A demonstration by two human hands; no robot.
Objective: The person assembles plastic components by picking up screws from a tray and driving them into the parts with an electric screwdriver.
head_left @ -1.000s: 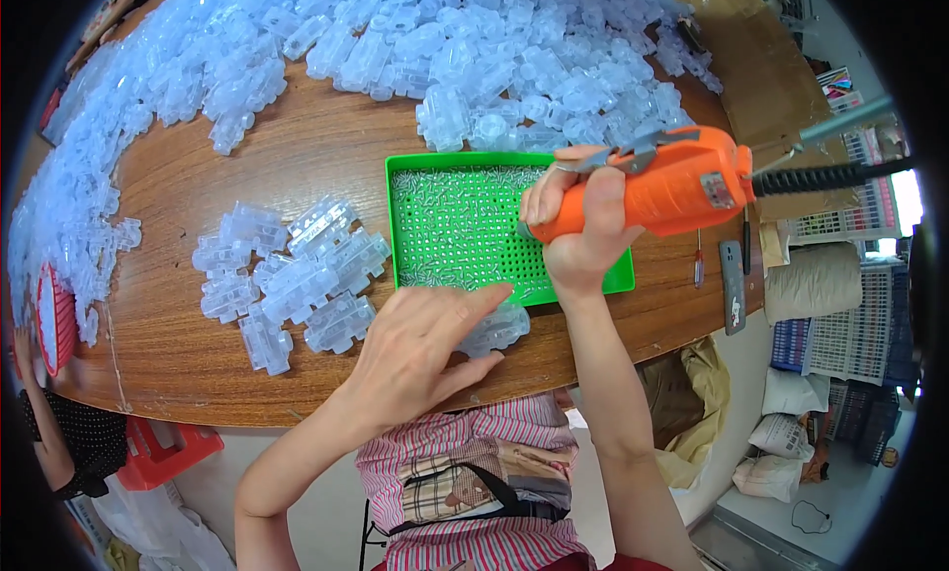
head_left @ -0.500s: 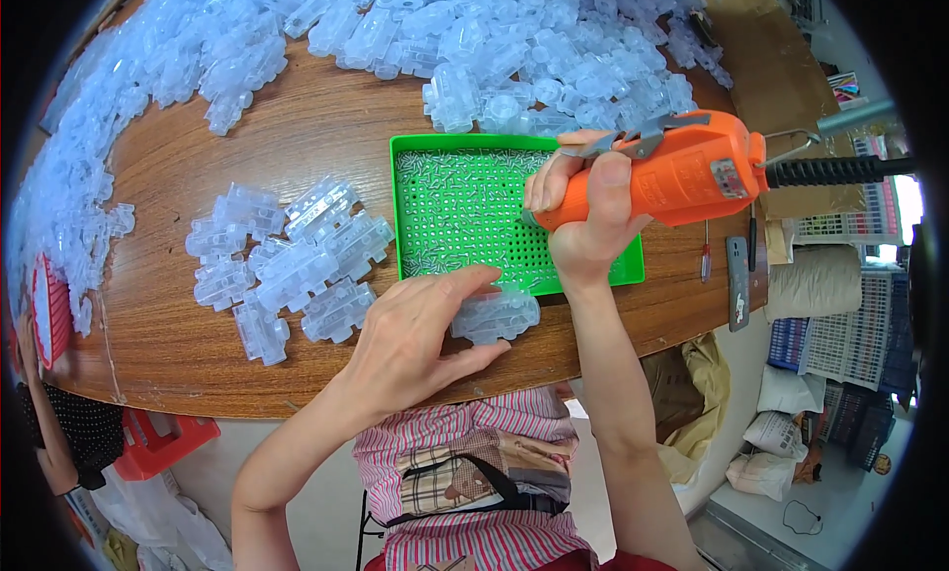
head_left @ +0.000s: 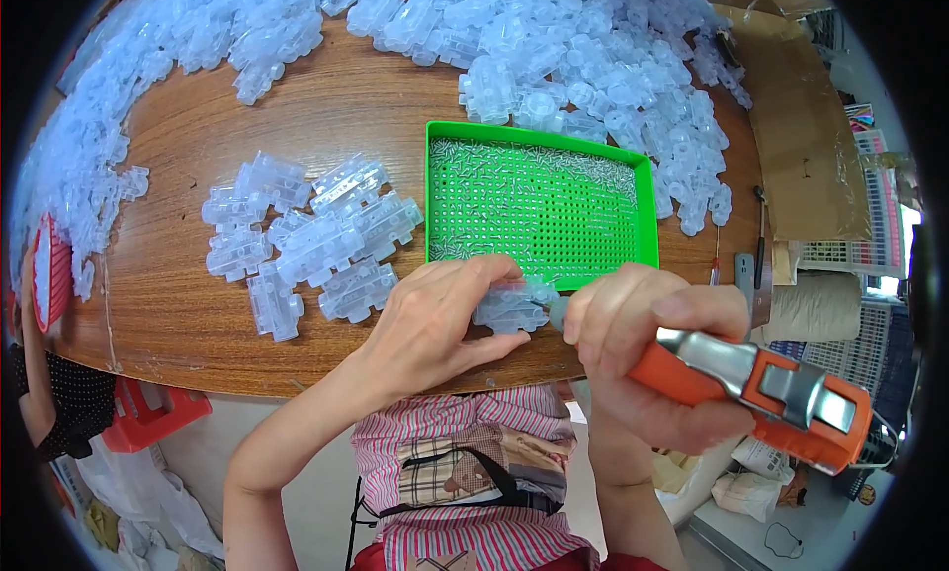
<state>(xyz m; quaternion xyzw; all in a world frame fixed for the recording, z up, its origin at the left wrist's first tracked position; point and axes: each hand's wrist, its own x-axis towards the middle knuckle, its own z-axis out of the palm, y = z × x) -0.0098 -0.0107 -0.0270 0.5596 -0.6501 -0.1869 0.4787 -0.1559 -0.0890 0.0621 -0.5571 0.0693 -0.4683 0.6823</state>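
My left hand pinches a clear plastic housing on the table, thumb at the near side and fingers at the far side. In my right hand is an orange electric screwdriver, gripped round its body with its metal clip facing up. The screwdriver's grey nose meets the right end of the housing; the exact contact point is too small to make out. Just beyond both hands lies a shallow green perforated tray, with many small silver screws scattered in it, thickest along the far side.
Left of the tray sits a small group of clear housings. A large heap of similar parts covers the far side. At right lie a thin screwdriver and a phone. A red basket and another person's arm are far left.
My right hand has brought the orange screwdriver from over the tray, down and toward me, to the housing's right end. My left hand keeps its hold. The view has shifted slightly.
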